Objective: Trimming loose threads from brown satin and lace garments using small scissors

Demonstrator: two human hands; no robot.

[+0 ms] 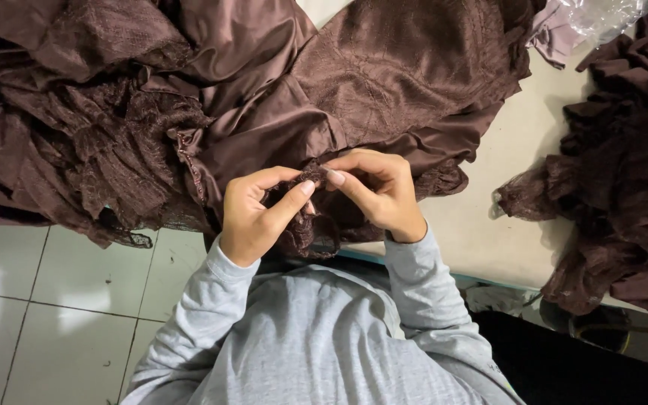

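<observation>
Brown garment (pixel 279 97): satin panels with lace overlay and ruffled lace trim, spread in folds over the far left and centre of a pale table (pixel 504 217), part of it hanging off the near edge over the tiled floor (pixel 46 300). Lace trim (pixel 310 217): a gathered strip of the garment, bunched at the near edge of the table, centre of the scene, held between both hands. Left hand (pixel 253 214): near-left of the strip, fingers curled around the bunched lace, thumb stretched right toward the other hand, its tip touching the lace. Right hand (pixel 380 191): just right of the left hand, thumb and forefinger pinched together on the upper edge of the strip, other fingers bent behind it. The two thumbs lie close, nearly meeting over the lace. Both arms in grey sleeves (pixel 421 292), coming from the near side. Second heap (pixel 624 172): brown lace and cloth, at the right, apart from the hands, spilling over the table's near-right edge. Clear plastic wrap (pixel 605 15): far right corner, beside a fold of paler mauve cloth (pixel 556 37).
</observation>
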